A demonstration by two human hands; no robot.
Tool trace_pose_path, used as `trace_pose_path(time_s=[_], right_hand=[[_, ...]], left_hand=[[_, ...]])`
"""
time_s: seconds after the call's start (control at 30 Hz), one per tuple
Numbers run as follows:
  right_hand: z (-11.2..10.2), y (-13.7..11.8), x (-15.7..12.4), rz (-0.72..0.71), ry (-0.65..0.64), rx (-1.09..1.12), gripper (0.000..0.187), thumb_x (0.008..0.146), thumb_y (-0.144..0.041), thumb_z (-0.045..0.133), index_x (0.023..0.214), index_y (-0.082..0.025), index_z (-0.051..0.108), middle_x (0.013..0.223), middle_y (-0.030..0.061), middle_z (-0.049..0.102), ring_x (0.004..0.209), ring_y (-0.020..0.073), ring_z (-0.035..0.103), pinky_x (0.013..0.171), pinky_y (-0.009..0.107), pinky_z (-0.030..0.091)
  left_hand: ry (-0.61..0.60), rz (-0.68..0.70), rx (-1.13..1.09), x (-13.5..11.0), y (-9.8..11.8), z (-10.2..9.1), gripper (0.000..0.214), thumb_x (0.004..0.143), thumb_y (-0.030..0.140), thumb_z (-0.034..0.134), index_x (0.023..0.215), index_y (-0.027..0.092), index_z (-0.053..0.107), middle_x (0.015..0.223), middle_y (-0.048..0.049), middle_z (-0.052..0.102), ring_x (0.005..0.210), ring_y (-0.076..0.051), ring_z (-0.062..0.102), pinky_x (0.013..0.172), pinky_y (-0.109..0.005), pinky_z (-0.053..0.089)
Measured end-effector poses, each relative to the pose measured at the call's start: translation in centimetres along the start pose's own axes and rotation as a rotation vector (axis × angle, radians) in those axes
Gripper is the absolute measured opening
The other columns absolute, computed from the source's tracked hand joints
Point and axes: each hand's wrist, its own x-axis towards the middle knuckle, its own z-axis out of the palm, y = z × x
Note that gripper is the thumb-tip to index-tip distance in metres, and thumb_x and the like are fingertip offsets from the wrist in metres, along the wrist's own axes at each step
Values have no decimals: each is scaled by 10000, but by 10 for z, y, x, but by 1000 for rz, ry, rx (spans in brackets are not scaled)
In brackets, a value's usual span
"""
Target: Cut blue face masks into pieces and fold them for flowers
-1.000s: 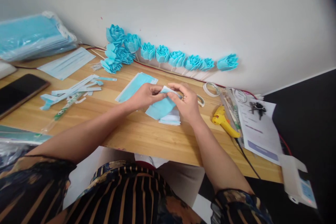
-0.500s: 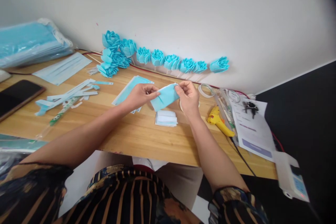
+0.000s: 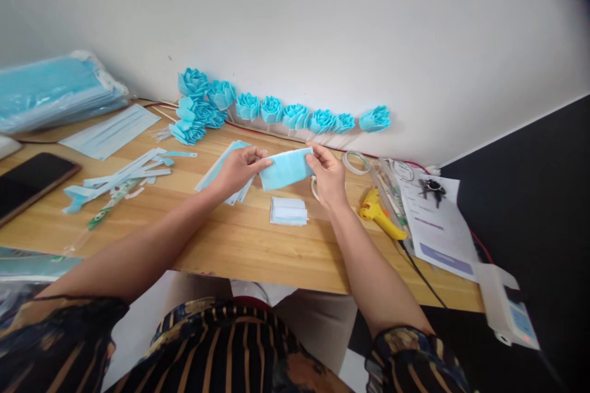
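Observation:
A blue piece of face mask fabric (image 3: 286, 171) is stretched between my two hands above the table. My left hand (image 3: 240, 167) pinches its left end, and my right hand (image 3: 326, 173) grips the right end with the thumb in front. Just below lies a small stack of folded white and pale blue mask pieces (image 3: 288, 212). Flat blue mask sheets (image 3: 216, 167) lie partly under my left hand. A tape roll is mostly covered by my right hand.
Blue fabric flowers (image 3: 295, 115) on sticks line the wall. To the right are a yellow glue gun (image 3: 382, 214), a clear tape roll (image 3: 356, 162), keys (image 3: 432, 190) and printed paper (image 3: 445, 227). Cut strips (image 3: 117, 178), a phone (image 3: 34, 181) and bagged masks (image 3: 55, 89) lie left.
The blue piece, creased and angled before, now looks flatter and wider between my hands. The whole view has shifted slightly.

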Motion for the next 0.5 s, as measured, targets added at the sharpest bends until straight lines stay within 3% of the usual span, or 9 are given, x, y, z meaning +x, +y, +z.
trace_pose_path(time_s=[0.33,0.5], right_hand=[[0,-2,2,38,7,25,315,698,-418,797,934,-209,778,869,18,764,771,162,643,704,282,514],[-2,-4,3,44,19,-12,334,690,-437,800,932,-210,760,901,29,768,828,186,664,762,313,540]], left_hand=[[52,-21,74,3,-4,-2,409,709,566,771,778,173,678,761,-30,716,702,-170,614,668,-277,452],[23,-35,78,2,-7,-3,404,733,535,750,890,164,716,792,-46,751,716,-191,645,693,-299,472]])
